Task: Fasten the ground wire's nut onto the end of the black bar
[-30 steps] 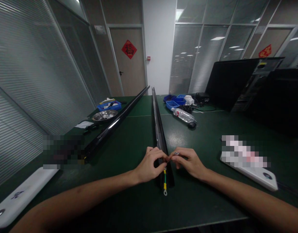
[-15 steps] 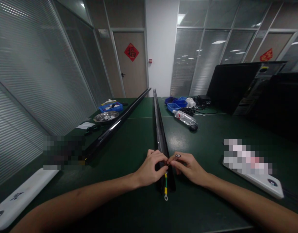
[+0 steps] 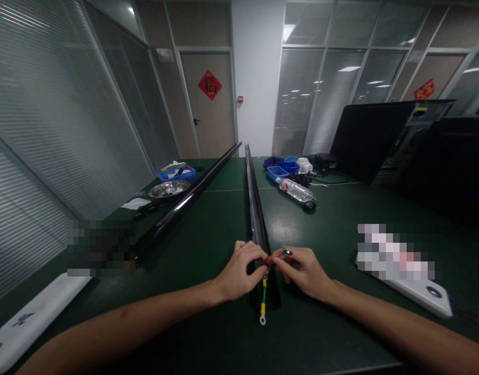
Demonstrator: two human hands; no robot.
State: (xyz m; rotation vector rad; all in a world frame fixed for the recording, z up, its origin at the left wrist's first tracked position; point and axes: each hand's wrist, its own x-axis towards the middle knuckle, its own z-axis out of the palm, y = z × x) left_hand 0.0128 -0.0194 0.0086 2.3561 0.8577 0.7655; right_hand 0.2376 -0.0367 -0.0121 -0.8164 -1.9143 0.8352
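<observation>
Near the table's front edge, a long black metal channel (image 3: pixel 256 221) runs away from me, and both hands meet over its close end. My left hand (image 3: pixel 243 268) is closed, its thumb and finger pinching at the upper end of a short green wire with yellow sleeves (image 3: pixel 264 296). The wire's lower ring terminal points toward me; the upper end is partly covered by fingertips. From the other side, my right hand (image 3: pixel 305 271) is closed too, fingertips touching the left ones. A small shiny metal piece (image 3: pixel 287 252) shows at its fingers; what the fingertips hold is hidden.
A second black channel (image 3: pixel 188 198) lies to the left. Beyond it are a metal dish (image 3: pixel 169 189) and a blue tray (image 3: pixel 177 173). On the right are a plastic bottle (image 3: pixel 296 190), blue bins (image 3: pixel 277 173), a white device (image 3: pixel 419 291) and black computer cases (image 3: pixel 374 140).
The wire's lower end has swung slightly left and down. Both hands stay closed at the same spot, with the fingertips shifted only a little.
</observation>
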